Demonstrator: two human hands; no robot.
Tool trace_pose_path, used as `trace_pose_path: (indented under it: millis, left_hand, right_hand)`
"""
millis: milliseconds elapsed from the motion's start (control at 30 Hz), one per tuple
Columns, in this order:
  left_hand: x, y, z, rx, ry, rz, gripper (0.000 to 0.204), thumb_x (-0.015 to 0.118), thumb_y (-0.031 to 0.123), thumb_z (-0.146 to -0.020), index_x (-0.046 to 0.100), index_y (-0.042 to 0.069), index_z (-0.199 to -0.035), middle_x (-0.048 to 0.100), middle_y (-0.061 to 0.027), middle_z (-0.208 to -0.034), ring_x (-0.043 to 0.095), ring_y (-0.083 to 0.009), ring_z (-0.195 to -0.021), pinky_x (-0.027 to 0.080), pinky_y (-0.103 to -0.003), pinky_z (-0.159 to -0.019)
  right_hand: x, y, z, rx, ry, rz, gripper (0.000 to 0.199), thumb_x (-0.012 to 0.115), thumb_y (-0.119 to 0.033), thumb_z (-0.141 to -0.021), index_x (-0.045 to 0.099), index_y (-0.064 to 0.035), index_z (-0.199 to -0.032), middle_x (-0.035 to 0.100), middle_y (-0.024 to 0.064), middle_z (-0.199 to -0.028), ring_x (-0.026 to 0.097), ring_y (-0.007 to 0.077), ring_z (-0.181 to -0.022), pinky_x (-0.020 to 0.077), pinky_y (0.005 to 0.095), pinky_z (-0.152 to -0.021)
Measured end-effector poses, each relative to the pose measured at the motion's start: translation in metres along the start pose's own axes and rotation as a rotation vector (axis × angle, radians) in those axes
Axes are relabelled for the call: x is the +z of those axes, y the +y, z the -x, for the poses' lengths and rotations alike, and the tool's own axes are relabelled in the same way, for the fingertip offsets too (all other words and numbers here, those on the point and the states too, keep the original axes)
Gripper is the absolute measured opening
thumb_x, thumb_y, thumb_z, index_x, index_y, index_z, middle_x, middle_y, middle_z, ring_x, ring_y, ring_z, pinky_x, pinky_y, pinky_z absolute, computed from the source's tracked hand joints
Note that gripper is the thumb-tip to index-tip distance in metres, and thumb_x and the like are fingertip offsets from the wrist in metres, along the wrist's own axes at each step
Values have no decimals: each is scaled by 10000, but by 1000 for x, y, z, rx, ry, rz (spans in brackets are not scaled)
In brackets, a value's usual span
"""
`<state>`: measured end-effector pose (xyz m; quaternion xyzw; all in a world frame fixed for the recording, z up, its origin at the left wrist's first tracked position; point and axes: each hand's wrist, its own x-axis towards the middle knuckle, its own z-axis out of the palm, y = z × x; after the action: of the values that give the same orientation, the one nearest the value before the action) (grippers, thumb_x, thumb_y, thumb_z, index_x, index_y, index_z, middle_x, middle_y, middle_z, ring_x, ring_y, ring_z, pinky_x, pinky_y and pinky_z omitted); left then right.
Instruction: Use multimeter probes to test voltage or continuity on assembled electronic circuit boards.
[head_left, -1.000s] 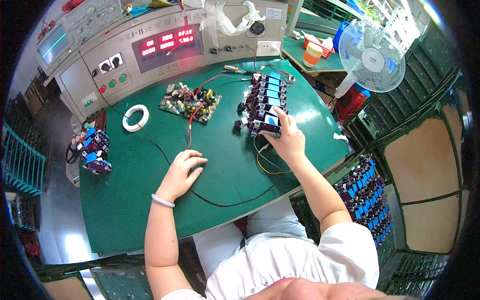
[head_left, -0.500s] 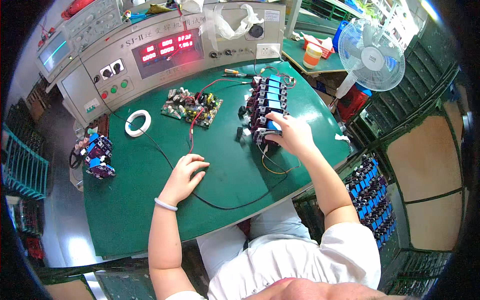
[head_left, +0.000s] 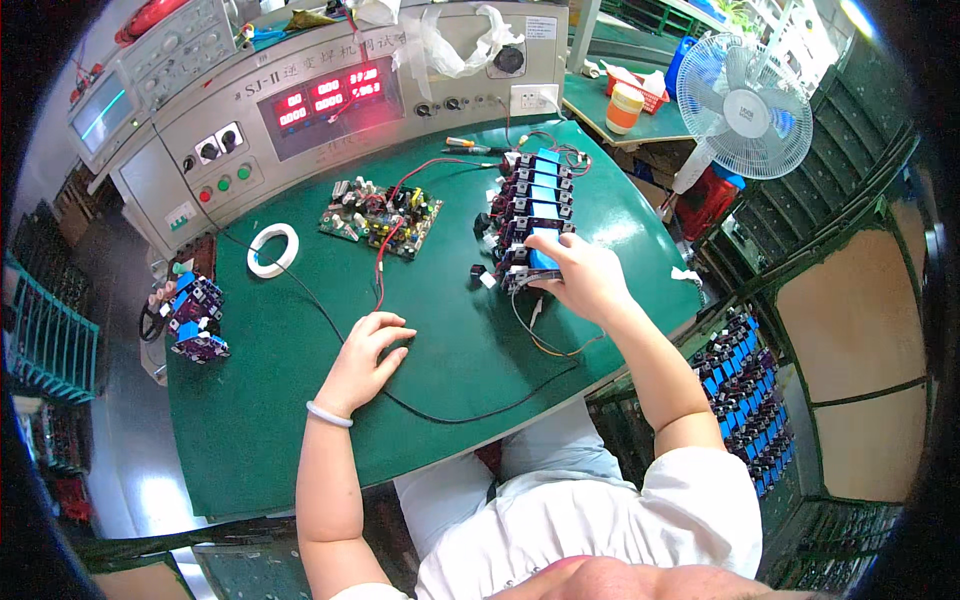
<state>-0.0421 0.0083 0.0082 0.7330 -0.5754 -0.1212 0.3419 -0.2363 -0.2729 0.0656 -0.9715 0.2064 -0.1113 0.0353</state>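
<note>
My right hand [head_left: 588,275] is at the near end of a row of dark circuit modules with blue blocks [head_left: 545,193]. Its fingers and thumb close round the nearest module, and the palm side is partly hidden. Thin wires [head_left: 530,325], grey and orange, hang down from under this hand to the green table. My left hand [head_left: 368,362] rests open on the tabletop, fingers loosely bent, holding nothing. Just beyond it runs a red wire [head_left: 380,275] leading to a populated circuit board [head_left: 385,217]. A black cable [head_left: 425,415] passes beneath or beside the left wrist.
A grey test bench [head_left: 270,120] with red displays lines the back. On the green table [head_left: 270,420] lie a white tape roll [head_left: 272,250], a pen-like tool [head_left: 475,149] and more blue-topped modules [head_left: 195,315] at left. A white fan [head_left: 745,110] and stacked modules [head_left: 742,400] stand at right.
My right fingers have shifted slightly on the near module, and the wires below them have moved. The left hand stays almost where it was.
</note>
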Motion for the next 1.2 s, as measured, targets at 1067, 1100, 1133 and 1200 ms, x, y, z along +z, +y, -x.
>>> trace_pose_path:
  millis: [1067, 1100, 1133, 1200]
  left_hand:
    - [-1, 0, 0, 12, 24, 41, 246, 677, 67, -856, 675, 41, -1101, 583, -115, -1178, 545, -295, -1158, 455, -396, -1010]
    - [-1, -1, -2, 31, 17, 31, 246, 677, 67, -856, 675, 41, -1101, 583, -115, -1178, 545, -295, -1158, 455, -396, -1010]
    - [1, -2, -2, 34, 19, 31, 244, 678, 68, -855, 676, 40, -1098, 583, -118, -1180, 543, -300, -1163, 451, -398, -1014]
    - [2, -6, 1, 29, 21, 27, 245, 680, 68, -853, 678, 37, -1096, 585, -127, -1186, 533, -311, -1179, 431, -402, -1032]
  right_hand:
    - [31, -2, -14, 136, 183, 191, 531, 727, -391, -823, 542, -294, -1312, 537, 155, -1159, 675, 296, -681, 539, 401, -561]
    - [33, 2, -15, 152, 199, 190, 531, 727, -391, -823, 542, -294, -1312, 537, 155, -1159, 675, 296, -681, 539, 401, -561]
    - [35, 4, -14, 128, 202, 166, 534, 727, -394, -823, 540, -291, -1313, 541, 153, -1149, 677, 297, -688, 542, 405, -563]
    - [31, 0, -12, 123, 192, 133, 547, 730, -396, -819, 537, -291, -1320, 548, 144, -1122, 678, 302, -703, 552, 413, -574]
